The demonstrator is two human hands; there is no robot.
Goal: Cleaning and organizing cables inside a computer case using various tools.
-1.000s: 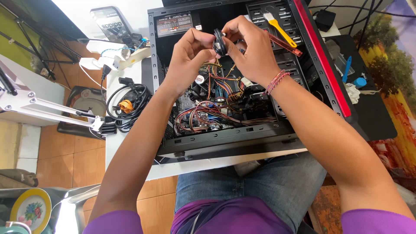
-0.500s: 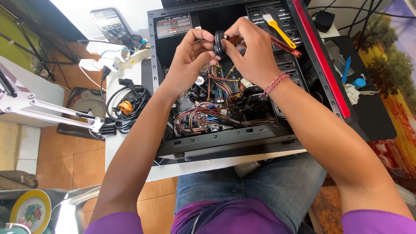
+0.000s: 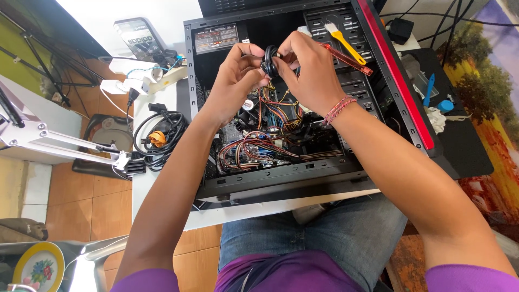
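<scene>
Black coiled cable (image 3: 270, 59) sits pinched in both my hands' fingers (image 3: 254, 67) over the case (image 3: 281, 178), as before.

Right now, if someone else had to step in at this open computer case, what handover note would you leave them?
Left hand and right hand together pinch a small coil of black cable, held above the open computer case lying on its side on the white table.
The side panel is off; coloured wiring lies loose inside.
A red-handled screwdriver and a yellow-handled brush rest on the drive bay.
A coiled black power cord lies on the table beside the case.
Left: the cable coil is not yet put down or fixed anywhere.
</scene>
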